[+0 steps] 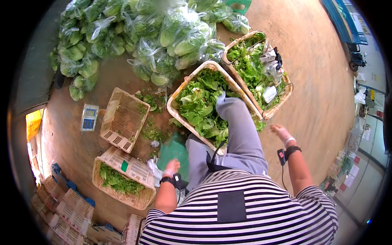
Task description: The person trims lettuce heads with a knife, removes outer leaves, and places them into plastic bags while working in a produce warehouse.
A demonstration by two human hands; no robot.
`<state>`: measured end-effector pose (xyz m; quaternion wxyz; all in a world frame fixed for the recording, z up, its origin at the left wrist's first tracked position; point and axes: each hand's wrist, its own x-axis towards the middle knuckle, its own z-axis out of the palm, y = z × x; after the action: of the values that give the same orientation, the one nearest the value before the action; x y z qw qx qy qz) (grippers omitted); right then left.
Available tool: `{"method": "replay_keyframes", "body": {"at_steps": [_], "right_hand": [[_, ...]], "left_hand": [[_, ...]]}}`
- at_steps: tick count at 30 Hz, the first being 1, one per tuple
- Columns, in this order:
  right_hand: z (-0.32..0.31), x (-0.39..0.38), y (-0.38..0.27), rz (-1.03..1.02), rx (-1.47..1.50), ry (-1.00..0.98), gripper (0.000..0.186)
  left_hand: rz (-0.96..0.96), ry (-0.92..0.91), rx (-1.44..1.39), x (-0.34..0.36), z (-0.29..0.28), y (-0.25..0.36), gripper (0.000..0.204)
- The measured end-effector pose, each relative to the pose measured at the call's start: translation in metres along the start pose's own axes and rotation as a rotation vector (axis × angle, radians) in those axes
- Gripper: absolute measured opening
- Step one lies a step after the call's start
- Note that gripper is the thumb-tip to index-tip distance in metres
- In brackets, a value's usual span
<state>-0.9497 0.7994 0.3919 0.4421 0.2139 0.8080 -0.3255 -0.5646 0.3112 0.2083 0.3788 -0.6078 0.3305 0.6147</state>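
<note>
The right hand [281, 132] looks half open and empty, I can't tell about the left hand [173, 165], and the lettuce [200, 102] in the crate [210, 65] in front looks soft and tearable, best scooped from underneath.

Produce-packing shed; heaped bagged greens [175, 36]; leaf-filled crates [136, 167].
</note>
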Motion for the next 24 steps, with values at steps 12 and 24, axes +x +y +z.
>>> {"method": "replay_keyframes", "body": {"at_steps": [12,24], "right_hand": [[0.071,0.021,0.020,-0.099,-0.236,-0.119,0.034],[0.097,0.005,-0.153,-0.540,-0.222,-0.065,0.032]], "left_hand": [[0.188,0.283,-0.458,-0.045,-0.111,-0.045,0.048],[0.097,0.052,-0.487,-0.038,-0.071,-0.149,0.043]]}}
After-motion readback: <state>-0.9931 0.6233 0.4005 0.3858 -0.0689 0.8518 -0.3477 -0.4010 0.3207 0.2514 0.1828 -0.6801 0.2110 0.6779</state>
